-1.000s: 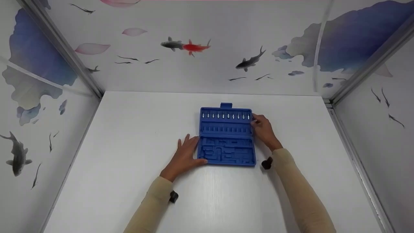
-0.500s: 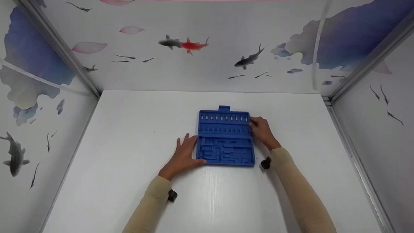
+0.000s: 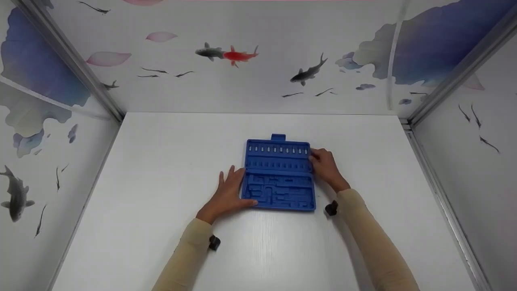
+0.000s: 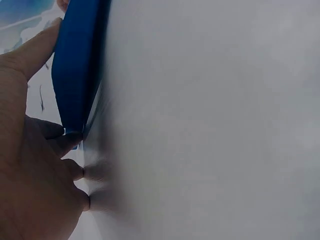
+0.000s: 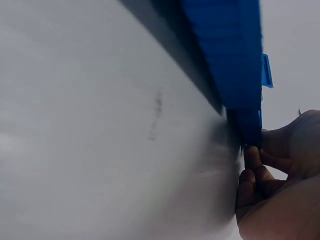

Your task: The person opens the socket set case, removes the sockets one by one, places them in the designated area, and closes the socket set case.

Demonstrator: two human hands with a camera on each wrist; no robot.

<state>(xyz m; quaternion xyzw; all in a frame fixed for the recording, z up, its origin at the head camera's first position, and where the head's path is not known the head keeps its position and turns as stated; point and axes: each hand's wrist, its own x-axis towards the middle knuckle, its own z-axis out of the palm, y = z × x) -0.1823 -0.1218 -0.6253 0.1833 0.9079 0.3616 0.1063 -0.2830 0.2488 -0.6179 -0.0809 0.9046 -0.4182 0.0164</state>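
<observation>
While both hands steady it, a blue plastic tool case (image 3: 278, 176) lies open at the middle of the white table (image 3: 161, 161).

Painted fish walls (image 3: 258, 52) enclose the table on three sides. The case's moulded tray faces up, a row of small metal bits along its far edge and a latch tab (image 3: 278, 137) beyond. The left hand (image 3: 228, 194) rests flat, fingers spread, thumb curling over the near-left corner. The right hand (image 3: 325, 167) grips the far-right edge, fingers curled around it.
</observation>
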